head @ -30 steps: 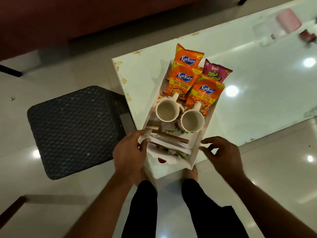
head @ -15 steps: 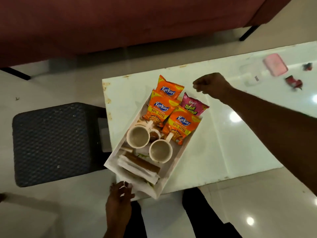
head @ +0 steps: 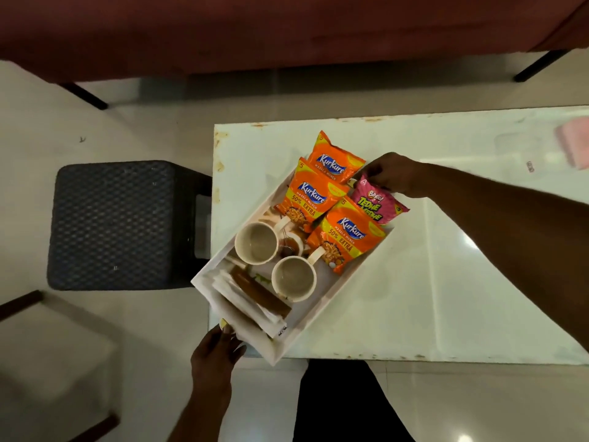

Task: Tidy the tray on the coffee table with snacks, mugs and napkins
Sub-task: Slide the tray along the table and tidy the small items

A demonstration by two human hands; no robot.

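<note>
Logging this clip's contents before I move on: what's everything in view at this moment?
coffee table: 1, white
tray: 1, white, overhanging its near-left corner
Kurkure packets: 3, orange, tray's far end
Bingo packet: 1, pink, beside them
mugs: 2, cream, tray's middle
napkins: stack, white, tray's near end
brown strip: 1, on napkins
stool: 1, dark, left of table
sofa: 1, maroon, beyond table
left hand: holds tray's near corner
right hand: pinches Bingo packet's top

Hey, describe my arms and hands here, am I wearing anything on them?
The left hand and right hand are ungloved. The left forearm and right forearm are bare, with no sleeve, watch or bracelet in view. Rings are too small to tell.
</note>
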